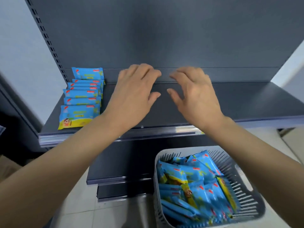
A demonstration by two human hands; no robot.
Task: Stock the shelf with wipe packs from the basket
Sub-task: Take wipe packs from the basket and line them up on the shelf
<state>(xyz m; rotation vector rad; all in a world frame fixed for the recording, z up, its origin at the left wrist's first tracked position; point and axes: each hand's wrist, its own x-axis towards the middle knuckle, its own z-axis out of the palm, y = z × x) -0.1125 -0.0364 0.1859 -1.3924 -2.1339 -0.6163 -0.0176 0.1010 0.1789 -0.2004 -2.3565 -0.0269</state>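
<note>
Nearest, at the lower right, a pale slatted basket stood on the tiled floor, heaped with blue wipe packs lying at all angles. Each pack bore a small red label and a yellow band with a cartoon figure, but the lettering was too blurred to read and no brand could be made out.

Above the basket, both bare forearms reached forward over the dark grey shelf. The left hand and the right hand hovered palm down near the middle of the shelf, close to each other, fingers loosely spread and slightly curved, holding nothing. Whether the fingertips touched the ledge at the back was hard to tell, perhaps not.

To the left of the left hand, a row of shelved packs ran from the front edge to the rear, overlapping, the foremost one showing its cartoon face. The nearest of them lay just beside the left wrist; the basket's packs sat well below the right forearm.

Behind everything rose the plain grey back panel.
</note>
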